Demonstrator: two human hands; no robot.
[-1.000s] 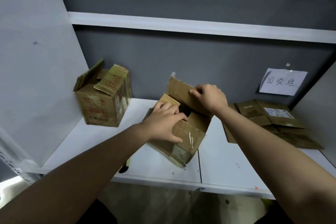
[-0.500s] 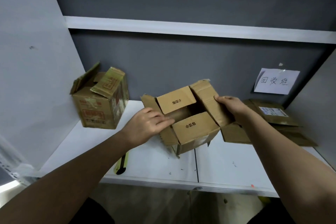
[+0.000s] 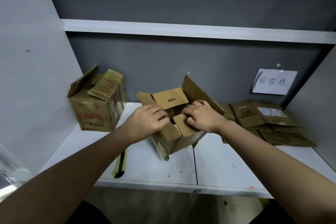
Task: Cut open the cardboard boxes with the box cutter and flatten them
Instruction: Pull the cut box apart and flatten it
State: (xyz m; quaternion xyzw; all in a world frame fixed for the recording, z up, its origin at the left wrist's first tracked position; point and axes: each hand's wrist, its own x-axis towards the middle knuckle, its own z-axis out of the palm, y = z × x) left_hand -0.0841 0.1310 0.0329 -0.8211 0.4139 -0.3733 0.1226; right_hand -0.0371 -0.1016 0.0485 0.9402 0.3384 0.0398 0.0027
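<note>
We have the open box (image 3: 174, 123) at the middle of the white shelf (image 3: 236, 165), our left hand (image 3: 148, 121) gripping its left flap and our right hand (image 3: 201, 116) curled over the near flap. To flatten it well, we should spread all 4 flaps outward, then push opposite corners together. The box cutter (image 3: 121, 164) lies idle near the front edge, under our left forearm.

Both arms extended forward, left hand (image 3: 148, 121) and right hand (image 3: 203, 115) fingers curled
</note>
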